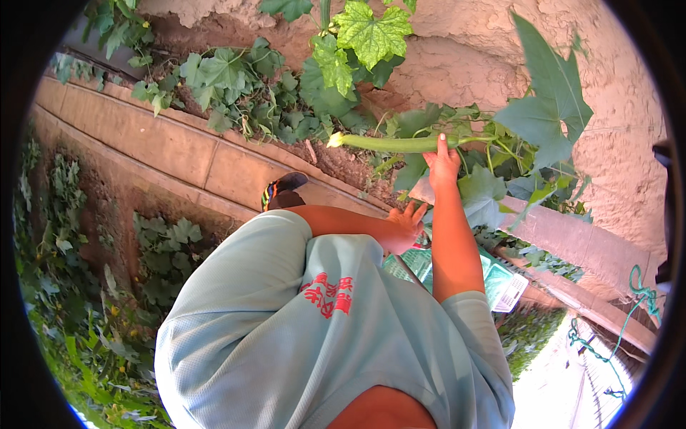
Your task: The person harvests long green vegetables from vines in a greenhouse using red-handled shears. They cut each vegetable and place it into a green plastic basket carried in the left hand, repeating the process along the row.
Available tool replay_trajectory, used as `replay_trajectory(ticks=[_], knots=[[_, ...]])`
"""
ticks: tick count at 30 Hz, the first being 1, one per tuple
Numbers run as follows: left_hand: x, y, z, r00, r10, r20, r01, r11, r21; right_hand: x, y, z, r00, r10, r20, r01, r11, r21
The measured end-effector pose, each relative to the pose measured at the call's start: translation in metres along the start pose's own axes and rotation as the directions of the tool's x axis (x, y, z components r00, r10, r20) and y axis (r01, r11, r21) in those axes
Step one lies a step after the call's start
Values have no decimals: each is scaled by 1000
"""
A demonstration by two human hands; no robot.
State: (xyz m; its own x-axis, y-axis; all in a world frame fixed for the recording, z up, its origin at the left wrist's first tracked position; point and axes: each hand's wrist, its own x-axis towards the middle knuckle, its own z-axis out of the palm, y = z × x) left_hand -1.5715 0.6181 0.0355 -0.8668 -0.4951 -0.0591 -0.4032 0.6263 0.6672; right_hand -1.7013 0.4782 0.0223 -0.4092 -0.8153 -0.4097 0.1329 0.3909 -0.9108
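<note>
A long green luffa gourd (386, 143) with a withered pale yellow flower (336, 140) at its tip lies almost level in the view. My right hand (445, 163) grips it near the stem end, thumb on top. From there its stem (477, 139) runs into leafy vines beside the earthen wall. Lower and to the left, my left hand (407, 228) reaches across my body with its fingers spread. It appears to hold nothing. Below it, partly hidden by my right forearm and shirt, is a green plastic crate (410, 265).
A rough earthen wall (461, 69) rises behind the vines. The narrow concrete path (177, 153) crosses diagonally beneath me, with my shoe (284, 187) on it. A large leaf (552, 102) hangs at right. Green rope (640, 292) dangles at the lower right. More vines (166, 246) grow at left.
</note>
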Motion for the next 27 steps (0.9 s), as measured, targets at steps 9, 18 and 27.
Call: replay_trajectory(ticks=[9, 18, 27], knots=[[-34, -32, -19, 932, 96, 350, -84, 995, -50, 7, -1, 18, 993, 119, 8, -113, 964, -242], [-68, -83, -60, 913, -135, 384, 161, 986, -37, 62, 25, 48, 984, -178, 5, 163, 892, -421], [-107, -148, -96, 904, -284, 319, 337, 934, -122, 103, 27, 80, 973, -230, 13, 189, 766, -615]])
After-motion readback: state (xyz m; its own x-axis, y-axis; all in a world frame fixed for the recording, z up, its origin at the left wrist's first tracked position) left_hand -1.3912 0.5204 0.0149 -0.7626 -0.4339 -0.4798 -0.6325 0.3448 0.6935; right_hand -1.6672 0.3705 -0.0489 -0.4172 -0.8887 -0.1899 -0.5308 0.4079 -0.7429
